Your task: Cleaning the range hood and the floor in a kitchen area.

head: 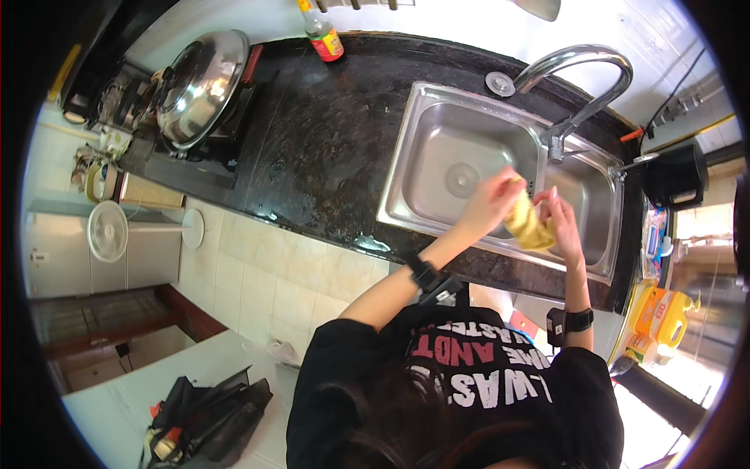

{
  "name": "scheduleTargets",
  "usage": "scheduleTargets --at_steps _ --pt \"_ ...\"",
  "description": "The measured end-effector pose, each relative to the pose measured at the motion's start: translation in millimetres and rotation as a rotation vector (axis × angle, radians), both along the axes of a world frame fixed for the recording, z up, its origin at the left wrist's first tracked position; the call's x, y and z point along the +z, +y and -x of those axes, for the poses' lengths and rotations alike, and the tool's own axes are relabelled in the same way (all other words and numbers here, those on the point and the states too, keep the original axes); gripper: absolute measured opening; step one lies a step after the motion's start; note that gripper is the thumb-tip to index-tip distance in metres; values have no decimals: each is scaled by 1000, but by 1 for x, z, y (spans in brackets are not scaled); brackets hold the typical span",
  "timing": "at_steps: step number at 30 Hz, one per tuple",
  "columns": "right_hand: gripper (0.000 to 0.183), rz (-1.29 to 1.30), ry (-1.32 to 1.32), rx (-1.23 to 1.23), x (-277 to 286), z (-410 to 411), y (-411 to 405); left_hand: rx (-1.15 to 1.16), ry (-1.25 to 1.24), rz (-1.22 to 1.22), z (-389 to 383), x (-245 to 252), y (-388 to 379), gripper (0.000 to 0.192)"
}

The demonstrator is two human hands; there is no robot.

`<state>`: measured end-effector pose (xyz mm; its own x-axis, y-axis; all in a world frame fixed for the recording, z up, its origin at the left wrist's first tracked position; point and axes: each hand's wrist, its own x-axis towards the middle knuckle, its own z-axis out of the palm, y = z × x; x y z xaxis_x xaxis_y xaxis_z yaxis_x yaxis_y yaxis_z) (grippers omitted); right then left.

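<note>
A twisted yellow cloth hangs between my two hands, above the divider and front rim of a double-bowl stainless steel sink. My left hand grips the cloth's upper end with bent fingers. At its lower right side, my right hand has hold of the cloth, fingers curled and pointing up. Behind the hands, a chrome gooseneck faucet arches over the sink. The larger bowl, with its round drain, lies to the left. My hands and the cloth partly hide the smaller right bowl.
Water wets the dark stone counter. A sauce bottle stands against the wall; a lidded wok sits on the stove. To the right are a black container and a yellow detergent jug. A black bag rests on a white surface behind.
</note>
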<state>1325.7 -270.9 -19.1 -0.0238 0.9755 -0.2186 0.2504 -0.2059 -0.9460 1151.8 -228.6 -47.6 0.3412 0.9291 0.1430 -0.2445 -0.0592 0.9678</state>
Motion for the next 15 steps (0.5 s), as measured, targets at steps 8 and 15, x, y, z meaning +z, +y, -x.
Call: scheduleTargets --at_steps 8,15 --pt "34 -469 -196 542 -2 121 2 357 -63 250 114 58 -47 13" --pt "29 -52 104 417 -9 250 4 595 131 285 258 60 -56 20"
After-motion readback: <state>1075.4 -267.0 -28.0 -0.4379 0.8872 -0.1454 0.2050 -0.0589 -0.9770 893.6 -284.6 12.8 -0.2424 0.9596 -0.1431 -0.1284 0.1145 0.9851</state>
